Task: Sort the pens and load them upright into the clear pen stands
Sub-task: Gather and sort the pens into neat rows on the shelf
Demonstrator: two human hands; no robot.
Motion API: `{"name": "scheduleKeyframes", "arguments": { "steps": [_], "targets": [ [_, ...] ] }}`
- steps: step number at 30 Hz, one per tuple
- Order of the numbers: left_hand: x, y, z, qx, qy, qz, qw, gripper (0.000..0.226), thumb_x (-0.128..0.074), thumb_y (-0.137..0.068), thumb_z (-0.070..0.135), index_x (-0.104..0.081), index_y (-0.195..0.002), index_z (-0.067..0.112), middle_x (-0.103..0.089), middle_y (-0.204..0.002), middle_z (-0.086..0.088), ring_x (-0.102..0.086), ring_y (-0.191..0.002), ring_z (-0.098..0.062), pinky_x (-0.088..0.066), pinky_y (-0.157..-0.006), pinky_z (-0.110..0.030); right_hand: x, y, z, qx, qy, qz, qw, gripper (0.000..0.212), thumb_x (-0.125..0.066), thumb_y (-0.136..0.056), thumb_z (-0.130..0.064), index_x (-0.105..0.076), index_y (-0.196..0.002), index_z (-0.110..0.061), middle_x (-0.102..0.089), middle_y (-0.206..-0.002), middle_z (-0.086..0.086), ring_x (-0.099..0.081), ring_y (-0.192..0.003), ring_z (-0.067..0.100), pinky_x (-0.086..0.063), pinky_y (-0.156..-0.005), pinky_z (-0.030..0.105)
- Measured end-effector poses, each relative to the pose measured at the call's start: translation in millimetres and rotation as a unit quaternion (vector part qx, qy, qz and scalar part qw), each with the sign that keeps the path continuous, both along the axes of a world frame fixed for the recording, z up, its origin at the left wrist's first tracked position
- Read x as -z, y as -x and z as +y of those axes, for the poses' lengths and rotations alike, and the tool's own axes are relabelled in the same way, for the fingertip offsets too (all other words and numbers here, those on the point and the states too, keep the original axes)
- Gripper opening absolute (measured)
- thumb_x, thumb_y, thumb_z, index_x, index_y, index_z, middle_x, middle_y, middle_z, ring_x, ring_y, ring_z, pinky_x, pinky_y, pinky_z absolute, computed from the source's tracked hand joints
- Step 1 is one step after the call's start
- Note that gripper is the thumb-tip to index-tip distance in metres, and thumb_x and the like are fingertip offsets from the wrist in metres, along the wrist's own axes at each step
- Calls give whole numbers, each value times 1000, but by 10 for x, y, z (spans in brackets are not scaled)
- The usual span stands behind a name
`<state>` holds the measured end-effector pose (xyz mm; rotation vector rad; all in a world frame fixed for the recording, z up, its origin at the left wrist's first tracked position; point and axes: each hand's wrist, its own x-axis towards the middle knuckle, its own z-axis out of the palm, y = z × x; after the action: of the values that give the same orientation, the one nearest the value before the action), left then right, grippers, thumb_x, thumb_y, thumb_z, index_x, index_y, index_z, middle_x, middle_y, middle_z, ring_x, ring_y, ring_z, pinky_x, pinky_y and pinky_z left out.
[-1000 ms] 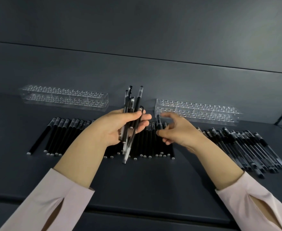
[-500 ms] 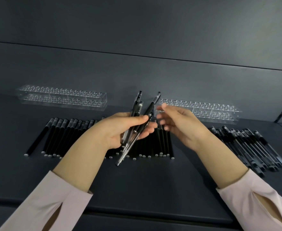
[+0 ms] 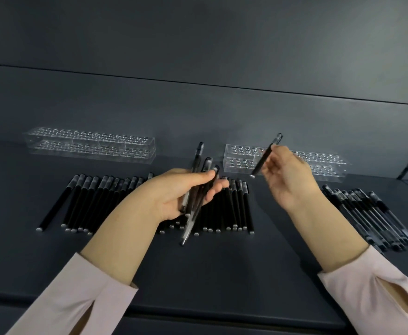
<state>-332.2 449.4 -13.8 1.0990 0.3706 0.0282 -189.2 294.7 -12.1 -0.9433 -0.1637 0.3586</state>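
Single pen [image 3: 265, 154] pinched in right hand [image 3: 288, 175], bundle of pens [image 3: 195, 189] gripped in left hand [image 3: 176, 192]

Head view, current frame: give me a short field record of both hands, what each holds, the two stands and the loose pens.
left hand: grips a bundle of pens above the table
right hand: pinches a single pen, tilted, in front of the right stand
left stand: back left, no pens in it
right stand: back right, no pens seen in it, partly hidden by the right hand
black pen row: lying side by side, partly under the left hand
right pen pile: lying at the right
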Motion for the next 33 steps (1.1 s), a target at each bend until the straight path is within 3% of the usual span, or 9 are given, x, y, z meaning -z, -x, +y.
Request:
{"name": "scheduleKeyframes", "arguments": {
  "steps": [3,7,13,17,21,23,25,28,33],
  "targets": [
    [-44,20,58,-34,36,-6,999,18,-62,-90,3,-62,-106,-8,-74,-102,-19,-73,-75,-14,-59,-63,-20,31,10,26,-20,128,-61,990,8,-57,-93,-3,-55,-99,-8,-56,-70,2,-53,-52,8,-48,-50,18],
    [-79,55,86,-50,73,-30,996,23,-57,-90,-8,-59,-112,-13,-71,-107,-23,-73,-95,-26,-61,-71,-27,166,135,135,-61,338,-224,912,35,-65,-88,-6,-51,-120,-13,-63,-72,6,-58,-52,9,-51,-55,21],
    [-40,25,88,-75,18,-60,995,29,-58,-93,1,-62,-122,0,-72,-114,-14,-71,-101,-28,-61,-80,-38,273,266,260,-92,413,-284,860,43,-74,-82,-14,-49,-117,-16,-65,-60,3,-58,-50,11,-51,-56,23],
    [-34,8,91,-86,5,-77,993,29,-51,-98,2,-59,-125,2,-71,-116,-15,-70,-105,-25,-59,-82,-32,284,320,295,-77,454,-309,832,43,-77,-79,-18,-50,-112,-19,-70,-69,7,-59,-47,9,-52,-57,20],
    [-45,-2,84,-111,-10,-94,989,28,-48,-100,4,-58,-126,6,-69,-120,-12,-66,-112,-21,-55,-90,-31,256,353,284,-65,452,-315,832,21,-73,-84,-19,-59,-99,-16,-65,-66,2,-59,-51,10,-51,-56,21],
    [-54,-9,81,-128,-20,-102,986,27,-47,-101,4,-58,-125,9,-69,-122,-10,-64,-115,-19,-52,-93,-30,202,379,256,-92,403,-284,865,4,-66,-89,-15,-65,-91,-12,-64,-68,2,-58,-55,9,-49,-53,19],
    [-71,-12,58,-143,-22,-118,982,27,-47,-101,5,-59,-124,11,-69,-121,-7,-64,-116,-17,-51,-95,-29,121,421,193,-164,332,-229,900,10,-61,-93,-15,-69,-90,-10,-65,-72,2,-57,-58,5,-47,-53,16],
    [-94,-41,-49,-155,-14,-152,976,26,-46,-101,6,-60,-122,12,-70,-121,-7,-63,-117,-16,-49,-99,-30,12,507,43,-271,291,-200,896,12,-64,-91,-19,-72,-94,-11,-71,-79,-1,-61,-68,3,-51,-62,15],
    [-155,-232,-488,-118,-3,-179,977,25,-47,-101,6,-61,-121,11,-69,-122,-7,-64,-115,-15,-48,-101,-30,-1,521,-331,-240,283,-192,909,8,-71,-84,-8,-69,-91,-11,-67,-75,-2,-61,-68,6,-53,-67,19]
  ]
}}
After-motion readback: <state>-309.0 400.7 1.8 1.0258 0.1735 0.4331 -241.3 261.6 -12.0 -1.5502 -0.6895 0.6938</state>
